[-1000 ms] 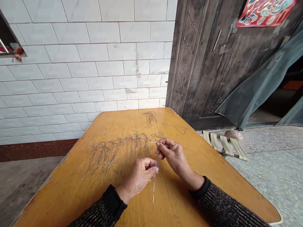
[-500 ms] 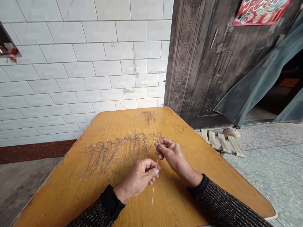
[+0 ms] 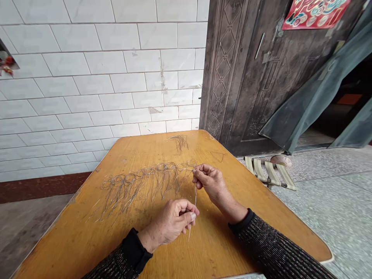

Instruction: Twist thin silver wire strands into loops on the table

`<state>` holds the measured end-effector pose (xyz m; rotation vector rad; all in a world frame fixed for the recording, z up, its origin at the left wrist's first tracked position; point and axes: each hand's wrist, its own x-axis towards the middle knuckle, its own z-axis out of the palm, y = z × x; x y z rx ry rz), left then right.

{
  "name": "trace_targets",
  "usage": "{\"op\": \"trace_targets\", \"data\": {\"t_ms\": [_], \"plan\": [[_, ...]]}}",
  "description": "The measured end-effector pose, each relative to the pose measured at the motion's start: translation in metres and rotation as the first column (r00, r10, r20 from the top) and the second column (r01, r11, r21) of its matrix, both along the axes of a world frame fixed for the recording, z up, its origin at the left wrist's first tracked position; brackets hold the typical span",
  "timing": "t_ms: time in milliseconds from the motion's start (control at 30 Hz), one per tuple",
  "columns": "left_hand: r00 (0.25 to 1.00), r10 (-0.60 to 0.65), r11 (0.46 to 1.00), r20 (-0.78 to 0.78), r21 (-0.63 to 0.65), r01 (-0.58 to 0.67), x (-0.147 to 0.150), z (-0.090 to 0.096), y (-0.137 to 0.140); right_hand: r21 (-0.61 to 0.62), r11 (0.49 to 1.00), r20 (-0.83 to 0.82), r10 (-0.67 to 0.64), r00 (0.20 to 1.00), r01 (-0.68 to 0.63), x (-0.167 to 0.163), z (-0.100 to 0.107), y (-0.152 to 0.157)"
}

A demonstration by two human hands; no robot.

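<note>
Spanning the left, a white rectangular-tiled wall (image 3: 87,66) backs a worn yellow-brown wooden table (image 3: 209,248) bearing looped thin grey wires (image 3: 141,174). Above the table, the left hand (image 3: 172,219) pinches a thin silvery wire (image 3: 195,197), its upper part gripped by the right hand (image 3: 214,185). Further right come a dark carved door (image 3: 240,89) and speckled grey floor (image 3: 328,197).

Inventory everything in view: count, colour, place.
Table: one, yellowish, centre
Wire: one, silvery, held over table
Looped wires: many, greyish, across table
Loose wires: several, dark, table's far end
Triangular outline: one, dark, table's right
Wall: one, white, beyond table
Door: one, dark, right of wall
Poster: one, mainly red, on door
Curtain: count unclear, greyish, far right
Stool: one, striped, right of table
Round object: one, pinkish, by stool
Ornament: one, reddish, left edge
Floor: one, greyish, both sides
Left hand: one, black-sleeved, pinching wire
Right hand: one, black-sleeved, pinching wire
</note>
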<state>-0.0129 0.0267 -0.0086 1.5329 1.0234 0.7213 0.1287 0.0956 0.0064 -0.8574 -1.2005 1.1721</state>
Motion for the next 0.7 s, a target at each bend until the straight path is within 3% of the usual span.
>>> {"op": "trace_targets", "data": {"t_ms": [133, 333, 533, 700], "plan": [[1.000, 0.004, 0.997, 0.018, -0.083, -0.003, 0.0007, -0.0014, -0.0012, 0.005, 0.999, -0.032, -0.041, 0.999, 0.041, 0.0040, 0.0007, 0.0045], [0.997, -0.039, 0.999, -0.070, -0.029, 0.037, 0.0023, -0.0028, -0.0053, -0.010, 1.000, -0.004, -0.010, 1.000, 0.010, 0.0015, -0.0001, 0.0032], [0.997, -0.026, 0.995, -0.074, -0.098, 0.019, 0.0038, -0.0098, -0.0048, -0.009, 0.999, -0.024, -0.051, 0.998, 0.051, 0.0039, 0.0009, 0.0044], [0.992, -0.037, 0.997, -0.124, -0.069, 0.029, 0.0023, -0.0071, -0.0053, -0.010, 0.999, -0.029, -0.043, 0.999, 0.043, 0.0048, -0.0021, 0.0078]]}}
